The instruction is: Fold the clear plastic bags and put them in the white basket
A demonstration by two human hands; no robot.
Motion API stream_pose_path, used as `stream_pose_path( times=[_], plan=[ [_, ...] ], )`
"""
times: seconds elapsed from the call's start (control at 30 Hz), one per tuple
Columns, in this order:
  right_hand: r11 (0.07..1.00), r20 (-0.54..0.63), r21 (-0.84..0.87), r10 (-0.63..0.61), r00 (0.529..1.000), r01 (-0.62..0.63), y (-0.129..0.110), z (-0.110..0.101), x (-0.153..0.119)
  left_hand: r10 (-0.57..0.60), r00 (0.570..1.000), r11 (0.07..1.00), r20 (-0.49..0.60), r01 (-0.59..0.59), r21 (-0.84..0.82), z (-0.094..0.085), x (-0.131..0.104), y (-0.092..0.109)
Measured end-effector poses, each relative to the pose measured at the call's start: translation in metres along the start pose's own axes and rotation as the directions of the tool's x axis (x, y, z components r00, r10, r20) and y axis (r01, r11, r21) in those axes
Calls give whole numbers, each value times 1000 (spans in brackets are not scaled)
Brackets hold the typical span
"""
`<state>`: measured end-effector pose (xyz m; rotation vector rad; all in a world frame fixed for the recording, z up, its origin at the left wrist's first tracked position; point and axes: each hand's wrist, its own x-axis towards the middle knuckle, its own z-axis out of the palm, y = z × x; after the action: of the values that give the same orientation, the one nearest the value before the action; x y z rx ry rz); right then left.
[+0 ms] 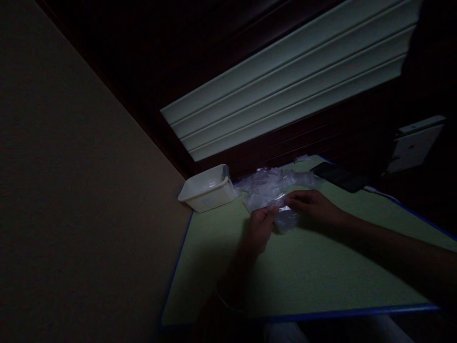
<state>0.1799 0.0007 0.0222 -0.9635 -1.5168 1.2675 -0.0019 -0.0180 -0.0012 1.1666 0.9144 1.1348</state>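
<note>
My left hand (262, 228) and my right hand (314, 206) come together over the table, both pinching a clear plastic bag (287, 220). The thumb and fingers of the left grip its near left side, while the right holds its upper right edge. A bright glint shows on the plastic between them. Just behind lies a heap of crumpled clear plastic bags (264, 183), which the held bag partly overlaps in view. The dim light hides whether anything is inside the held bag.
A white plastic tub (210, 199) stands at the table's back left corner by the wall. On the back right lies a dark flat object (339, 176), with a pale cable (380, 193) beside it. The green table (321, 271) has blue edging. A slatted panel (293, 76) rises behind.
</note>
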Motion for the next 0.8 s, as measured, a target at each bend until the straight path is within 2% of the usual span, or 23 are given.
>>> stream_pose_path(
  times=[0.1, 0.17, 0.37, 0.53, 0.6, 0.7, 0.8],
  plan=[
    [1000, -119, 5, -30, 992, 31, -2, -10, 5, -11, 1000, 1000, -7, 11, 2, 0, -1, 0],
    [999, -138, 23, -26, 990, 29, -4, -11, 6, -24, 1000, 1000, -11, 24, 7, -1, -1, 0],
    [979, 62, 161, 114, 992, -123, 2, 3, -2, -52, 996, 998, 67, 50, 37, -3, -1, -4],
    [981, -90, 166, 112, 990, -96, -2, 0, 0, -75, 995, 996, 64, 72, 51, -4, 1, -9],
    [980, -117, 185, 100, 988, -77, -5, -3, 2, -75, 996, 997, 57, 73, 39, -4, 1, -9],
    [972, -89, 221, 105, 990, -83, -7, -3, 2, -74, 995, 997, 60, 73, 25, -4, 0, -6],
    [962, 28, 231, 145, 989, -147, -6, 3, -2, -79, 994, 997, 71, 77, 24, -3, -1, -4]
  ],
)
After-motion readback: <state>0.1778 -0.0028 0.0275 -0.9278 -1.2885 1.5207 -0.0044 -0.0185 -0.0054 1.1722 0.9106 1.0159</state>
